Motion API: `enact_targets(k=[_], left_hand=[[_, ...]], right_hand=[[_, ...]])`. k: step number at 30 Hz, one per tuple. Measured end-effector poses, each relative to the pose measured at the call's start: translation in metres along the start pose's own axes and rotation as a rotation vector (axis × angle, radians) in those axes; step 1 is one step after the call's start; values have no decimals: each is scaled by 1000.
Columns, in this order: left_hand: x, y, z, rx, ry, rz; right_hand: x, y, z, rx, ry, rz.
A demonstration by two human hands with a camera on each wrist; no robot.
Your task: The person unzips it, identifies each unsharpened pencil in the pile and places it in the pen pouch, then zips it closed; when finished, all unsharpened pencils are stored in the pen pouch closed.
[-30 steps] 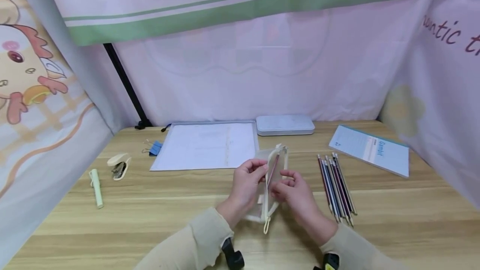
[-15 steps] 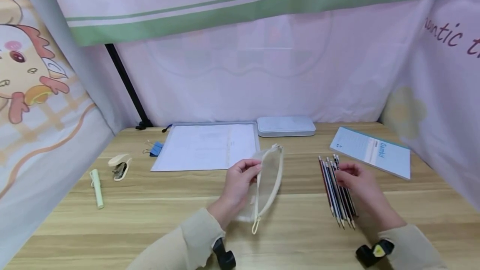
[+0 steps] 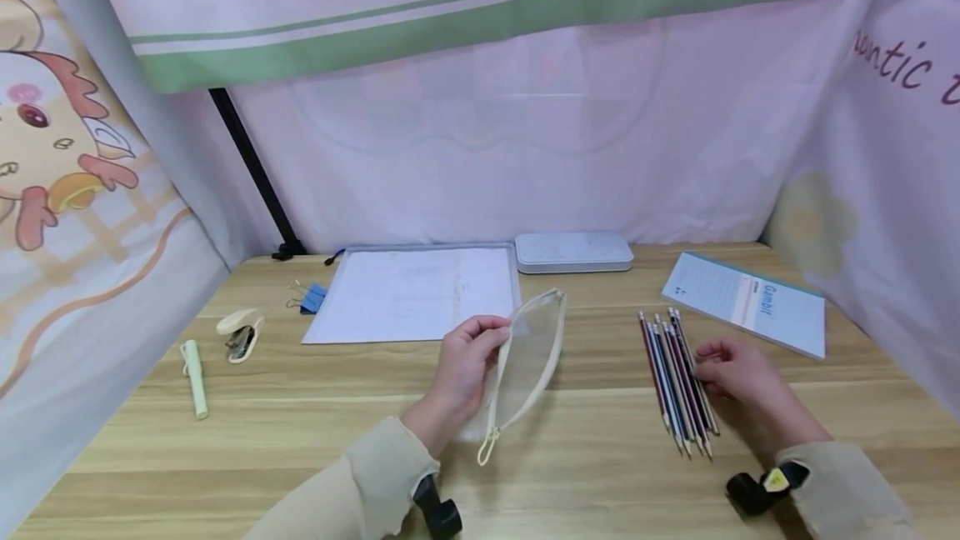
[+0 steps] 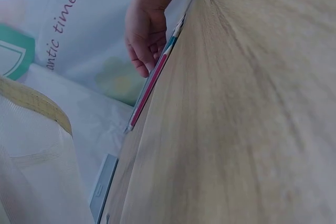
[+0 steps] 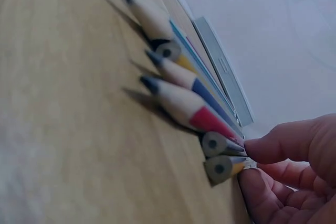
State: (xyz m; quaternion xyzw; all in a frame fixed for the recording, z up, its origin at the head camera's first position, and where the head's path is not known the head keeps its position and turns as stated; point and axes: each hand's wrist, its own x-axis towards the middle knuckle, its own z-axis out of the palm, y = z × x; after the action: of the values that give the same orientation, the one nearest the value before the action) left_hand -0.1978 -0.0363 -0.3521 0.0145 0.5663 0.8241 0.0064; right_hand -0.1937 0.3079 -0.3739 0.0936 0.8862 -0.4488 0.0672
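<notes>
My left hand (image 3: pixel 491 330) pinches the upper rim of a see-through mesh pouch (image 3: pixel 528 365) with a cream zip edge. It holds the pouch tilted above the wooden table (image 3: pixel 585 473). The mesh fills the left of the left wrist view as the pouch (image 4: pixel 31 156). Several coloured pencils (image 3: pixel 675 377) lie side by side to the right, tips toward me. My right hand (image 3: pixel 707 363) is at the right edge of that row. In the right wrist view its fingertips (image 5: pixel 273 148) pinch the outermost pencil (image 5: pixel 223 167). The left wrist view shows the right hand (image 4: pixel 147 30) over the pencils (image 4: pixel 155 80).
A clear folder with paper (image 3: pixel 412 294) and a pale tin case (image 3: pixel 573 250) lie at the back. A notebook (image 3: pixel 746 302) is at the far right. A stapler (image 3: pixel 240 332), a green pen (image 3: pixel 193 365) and blue clips (image 3: pixel 311 297) sit on the left. Fabric walls enclose the table.
My right hand has left the pouch and moved right to the pencil row. The left hand keeps hold of the pouch, which has drifted slightly left.
</notes>
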Motion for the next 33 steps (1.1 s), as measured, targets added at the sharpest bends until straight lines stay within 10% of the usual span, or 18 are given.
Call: enact_targets(k=[11,21,33], left_hand=[[1,-2,1,-13,-9,-19],[1,-3,3,-21,0,-22],[1,-6,5,-33,10,-13]], right_hand=[[6,0,-8,-22,-70,5],[2,-10,-8,-305,-83,-41],[-5,-11,-5,54,-43,55]])
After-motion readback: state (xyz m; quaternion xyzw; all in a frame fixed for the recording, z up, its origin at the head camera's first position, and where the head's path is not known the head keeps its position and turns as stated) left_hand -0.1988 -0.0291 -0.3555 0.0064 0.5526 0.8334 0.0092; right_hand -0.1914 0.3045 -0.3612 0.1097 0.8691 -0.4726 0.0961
